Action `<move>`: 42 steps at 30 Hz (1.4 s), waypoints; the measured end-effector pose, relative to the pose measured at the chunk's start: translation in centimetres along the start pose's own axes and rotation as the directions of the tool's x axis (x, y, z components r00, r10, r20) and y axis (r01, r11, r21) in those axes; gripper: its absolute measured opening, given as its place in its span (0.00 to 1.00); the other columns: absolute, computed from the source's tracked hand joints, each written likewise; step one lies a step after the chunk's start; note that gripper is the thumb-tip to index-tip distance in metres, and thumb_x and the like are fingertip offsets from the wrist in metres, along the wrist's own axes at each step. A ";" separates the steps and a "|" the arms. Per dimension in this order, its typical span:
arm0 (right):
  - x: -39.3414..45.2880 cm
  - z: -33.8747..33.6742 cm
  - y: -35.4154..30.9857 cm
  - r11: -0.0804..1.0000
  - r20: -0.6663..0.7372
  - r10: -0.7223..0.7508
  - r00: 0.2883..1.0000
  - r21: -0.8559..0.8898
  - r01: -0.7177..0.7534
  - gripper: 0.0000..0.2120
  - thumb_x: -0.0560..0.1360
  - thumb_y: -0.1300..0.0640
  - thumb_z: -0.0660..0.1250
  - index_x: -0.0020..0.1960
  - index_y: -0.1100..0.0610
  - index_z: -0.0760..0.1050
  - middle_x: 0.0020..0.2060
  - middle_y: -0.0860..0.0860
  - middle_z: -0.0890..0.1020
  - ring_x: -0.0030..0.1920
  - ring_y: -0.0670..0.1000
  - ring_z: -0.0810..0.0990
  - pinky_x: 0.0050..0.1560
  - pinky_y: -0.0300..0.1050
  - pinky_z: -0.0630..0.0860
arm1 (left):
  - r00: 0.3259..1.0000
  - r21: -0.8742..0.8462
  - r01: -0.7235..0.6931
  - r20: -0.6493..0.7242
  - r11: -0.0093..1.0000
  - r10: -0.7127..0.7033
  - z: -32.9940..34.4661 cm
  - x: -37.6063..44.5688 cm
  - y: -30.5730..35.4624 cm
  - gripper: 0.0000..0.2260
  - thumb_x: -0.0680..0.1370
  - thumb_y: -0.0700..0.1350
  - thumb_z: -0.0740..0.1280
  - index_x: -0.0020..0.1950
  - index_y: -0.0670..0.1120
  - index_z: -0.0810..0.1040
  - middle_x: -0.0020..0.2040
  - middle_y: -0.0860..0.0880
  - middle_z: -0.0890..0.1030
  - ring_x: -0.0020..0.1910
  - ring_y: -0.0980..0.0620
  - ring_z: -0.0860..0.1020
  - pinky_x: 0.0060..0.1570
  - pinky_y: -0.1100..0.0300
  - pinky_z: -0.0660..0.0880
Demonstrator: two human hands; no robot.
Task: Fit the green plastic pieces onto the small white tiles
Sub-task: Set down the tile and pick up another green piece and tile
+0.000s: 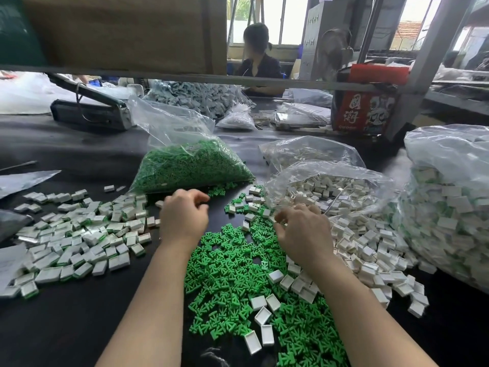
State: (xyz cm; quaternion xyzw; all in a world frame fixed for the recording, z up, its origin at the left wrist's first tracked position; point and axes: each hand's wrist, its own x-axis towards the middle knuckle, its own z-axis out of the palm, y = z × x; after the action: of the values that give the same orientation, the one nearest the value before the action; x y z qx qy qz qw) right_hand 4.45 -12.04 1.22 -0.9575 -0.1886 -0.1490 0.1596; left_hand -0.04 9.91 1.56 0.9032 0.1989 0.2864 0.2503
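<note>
— Green pieces [238, 274] lie in a loose heap between both arms, white tiles [357, 247] beside them at right. Why so?

— I think for short reach. Left hand [184, 217] has curled fingers; I cannot tell if it pinches something. Right hand [301, 229] also curls over the heaps' edge, hold unclear.

— And the pieces?

— Small, flat, branched.

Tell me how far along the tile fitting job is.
Done: a spread of white tiles with green edges lies on the left. In hand: the left hand and right hand hover with curled fingers over the loose green pieces; whether they hold anything is unclear. Left: many empty white tiles and a nearly full bag of green pieces, so plenty remains.
</note>
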 end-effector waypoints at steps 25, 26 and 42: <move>-0.2 1.1 -1.5 0.992 0.269 -0.098 0.958 -0.053 0.116 0.21 0.77 0.35 0.60 0.66 0.43 0.72 0.63 0.47 0.73 0.67 0.53 0.64 0.68 0.58 0.61 | 0.911 -0.010 -0.145 0.389 0.989 0.138 3.9 -1.9 3.7 0.07 0.75 0.45 0.71 0.52 0.51 0.79 0.53 0.51 0.81 0.53 0.48 0.78 0.54 0.53 0.76; -0.2 1.0 -1.6 0.991 0.263 -0.109 0.959 -0.041 0.124 0.21 0.76 0.35 0.60 0.64 0.43 0.74 0.62 0.46 0.74 0.67 0.53 0.65 0.67 0.58 0.61 | 0.911 -0.022 -0.145 0.388 0.989 0.142 3.9 -1.9 3.6 0.06 0.75 0.45 0.71 0.52 0.52 0.79 0.51 0.52 0.81 0.52 0.49 0.78 0.54 0.53 0.76; -0.1 1.0 -1.7 0.990 0.115 -0.133 0.984 0.053 0.127 0.06 0.76 0.50 0.63 0.51 0.50 0.74 0.49 0.46 0.80 0.53 0.51 0.73 0.58 0.50 0.67 | 0.913 -0.372 -0.013 0.374 0.928 0.163 4.8 -1.5 2.2 0.09 0.69 0.47 0.78 0.46 0.55 0.82 0.40 0.58 0.83 0.40 0.63 0.80 0.47 0.59 0.80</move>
State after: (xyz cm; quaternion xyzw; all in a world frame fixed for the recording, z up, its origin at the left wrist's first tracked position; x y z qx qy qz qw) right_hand 3.85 -10.29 0.71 -0.9463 -0.2632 -0.0979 0.1601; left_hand 2.26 5.78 -1.18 0.8889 0.0461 0.1393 0.4341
